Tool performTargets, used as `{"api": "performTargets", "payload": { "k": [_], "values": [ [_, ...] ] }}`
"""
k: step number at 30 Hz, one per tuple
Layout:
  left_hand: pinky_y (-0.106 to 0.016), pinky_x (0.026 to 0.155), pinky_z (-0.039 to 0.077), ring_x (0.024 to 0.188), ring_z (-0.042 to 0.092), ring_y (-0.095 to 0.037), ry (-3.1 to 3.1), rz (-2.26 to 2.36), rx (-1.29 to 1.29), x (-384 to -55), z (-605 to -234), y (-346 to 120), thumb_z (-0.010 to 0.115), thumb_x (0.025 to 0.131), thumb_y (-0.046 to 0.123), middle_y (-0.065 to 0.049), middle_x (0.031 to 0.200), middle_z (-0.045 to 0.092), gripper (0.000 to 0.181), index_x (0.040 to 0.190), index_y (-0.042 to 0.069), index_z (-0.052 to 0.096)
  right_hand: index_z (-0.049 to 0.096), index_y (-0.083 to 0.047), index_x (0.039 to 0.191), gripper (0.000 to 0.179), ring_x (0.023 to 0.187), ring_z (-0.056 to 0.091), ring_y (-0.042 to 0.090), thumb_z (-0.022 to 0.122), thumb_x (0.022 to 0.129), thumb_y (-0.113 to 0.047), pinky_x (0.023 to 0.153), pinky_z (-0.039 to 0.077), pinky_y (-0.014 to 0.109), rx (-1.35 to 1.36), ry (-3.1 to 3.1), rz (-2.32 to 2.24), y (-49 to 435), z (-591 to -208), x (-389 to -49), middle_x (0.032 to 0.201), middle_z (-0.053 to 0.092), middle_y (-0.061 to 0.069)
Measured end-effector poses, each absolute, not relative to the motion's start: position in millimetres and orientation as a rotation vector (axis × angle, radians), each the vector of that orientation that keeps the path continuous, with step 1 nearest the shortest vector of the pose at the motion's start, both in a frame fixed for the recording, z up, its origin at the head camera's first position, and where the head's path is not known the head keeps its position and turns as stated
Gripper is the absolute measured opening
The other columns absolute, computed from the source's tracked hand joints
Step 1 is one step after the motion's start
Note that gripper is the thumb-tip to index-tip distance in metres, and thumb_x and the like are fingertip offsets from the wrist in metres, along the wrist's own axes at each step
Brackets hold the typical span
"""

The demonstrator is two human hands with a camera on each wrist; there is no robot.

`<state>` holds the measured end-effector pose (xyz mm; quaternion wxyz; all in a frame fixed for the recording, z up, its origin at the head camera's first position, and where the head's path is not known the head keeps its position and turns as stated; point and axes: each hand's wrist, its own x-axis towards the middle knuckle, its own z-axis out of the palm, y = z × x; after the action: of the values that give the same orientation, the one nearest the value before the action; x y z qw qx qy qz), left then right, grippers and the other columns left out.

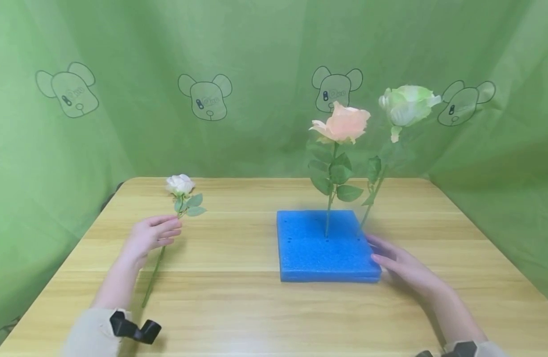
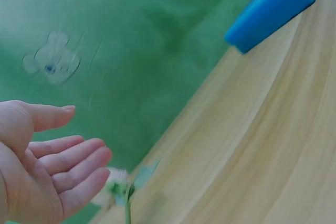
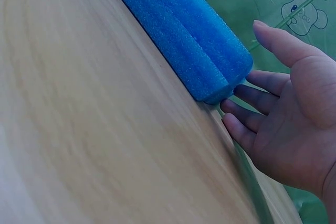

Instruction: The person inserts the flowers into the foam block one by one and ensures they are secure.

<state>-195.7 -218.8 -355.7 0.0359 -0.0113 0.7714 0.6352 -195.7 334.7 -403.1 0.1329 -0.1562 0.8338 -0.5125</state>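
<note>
My left hand (image 1: 151, 237) hovers at the stem of a white rose (image 1: 180, 184), its fingers extended and the thumb apart. In the left wrist view the palm faces sideways and holds nothing, with the rose's leaves (image 2: 144, 176) just beyond the fingertips. On the right, a blue foam block (image 1: 318, 255) lies flat, with a pink rose (image 1: 343, 124) upright in it and a pale green-white rose (image 1: 408, 106) leaning right near its right edge. My right hand (image 1: 405, 267) has its loosely bent fingertips against the block's right side, thumb raised along the edge.
The wooden table (image 1: 229, 297) carries these things. A green curtain (image 1: 265, 39) with bear-head drawings hangs behind it and along both sides. Several small holes dot the foam's top. A black strap mount (image 1: 133, 329) sits on the left sleeve.
</note>
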Motion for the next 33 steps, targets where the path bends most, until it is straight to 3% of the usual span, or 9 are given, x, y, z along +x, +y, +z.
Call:
{"api": "performTargets", "payload": {
  "k": [10, 16, 21, 25, 30, 33],
  "values": [
    [-0.033, 0.091, 0.047, 0.111, 0.056, -0.028, 2.334, 1.868, -0.266, -186, -380, -252, 0.053, 0.095, 0.018, -0.032, 0.133, 0.038, 0.058, 0.135, -0.016, 0.027, 0.017, -0.003, 0.147, 0.057, 0.127, 0.027, 0.05, 0.042, 0.099, -0.021, 0.097, 0.009, 0.071, -0.455, 2.395, -1.507, 335, -402, -196, 0.15, 0.016, 0.022],
    [-0.029, 0.082, 0.053, 0.09, 0.065, -0.017, 2.341, 1.897, -0.322, -189, -393, -254, 0.058, 0.091, 0.009, -0.033, 0.121, 0.051, 0.057, 0.13, -0.022, 0.03, 0.017, -0.003, 0.147, 0.057, 0.129, 0.025, 0.048, 0.043, 0.099, -0.021, 0.098, 0.009, 0.07, -0.454, 2.392, -1.516, 335, -402, -196, 0.15, 0.016, 0.021],
    [-0.027, 0.073, 0.055, 0.078, 0.064, -0.014, 2.47, 1.792, -0.383, -192, -394, -246, 0.062, 0.086, 0.005, -0.033, 0.111, 0.056, 0.051, 0.123, -0.022, 0.038, 0.017, -0.003, 0.147, 0.057, 0.129, 0.023, 0.048, 0.043, 0.099, -0.021, 0.099, 0.01, 0.069, -0.45, 2.391, -1.521, 335, -402, -197, 0.15, 0.016, 0.022],
    [-0.032, 0.074, 0.054, 0.081, 0.062, -0.022, 2.628, 1.575, -0.423, -194, -395, -238, 0.066, 0.08, 0.005, -0.034, 0.113, 0.052, 0.046, 0.116, -0.018, 0.049, 0.017, -0.003, 0.147, 0.057, 0.129, 0.023, 0.048, 0.043, 0.099, -0.021, 0.098, 0.011, 0.07, -0.445, 2.392, -1.52, 336, -402, -197, 0.15, 0.016, 0.022],
    [-0.048, 0.084, 0.045, 0.095, 0.053, -0.036, 2.727, 1.39, -0.429, -194, -397, -234, 0.065, 0.074, 0.002, -0.031, 0.112, 0.054, 0.042, 0.112, -0.013, 0.053, 0.018, -0.004, 0.147, 0.057, 0.13, 0.022, 0.048, 0.043, 0.099, -0.021, 0.098, 0.011, 0.07, -0.444, 2.404, -1.51, 336, -404, -196, 0.15, 0.017, 0.022],
    [-0.044, 0.079, 0.047, 0.091, 0.054, -0.035, 2.747, 1.355, -0.442, -194, -397, -233, 0.063, 0.073, -0.001, -0.03, 0.109, 0.054, 0.04, 0.11, -0.012, 0.053, 0.018, -0.004, 0.147, 0.057, 0.13, 0.022, 0.048, 0.044, 0.099, -0.022, 0.098, 0.011, 0.07, -0.439, 2.404, -1.509, 335, -404, -196, 0.15, 0.017, 0.021]
  ]
}}
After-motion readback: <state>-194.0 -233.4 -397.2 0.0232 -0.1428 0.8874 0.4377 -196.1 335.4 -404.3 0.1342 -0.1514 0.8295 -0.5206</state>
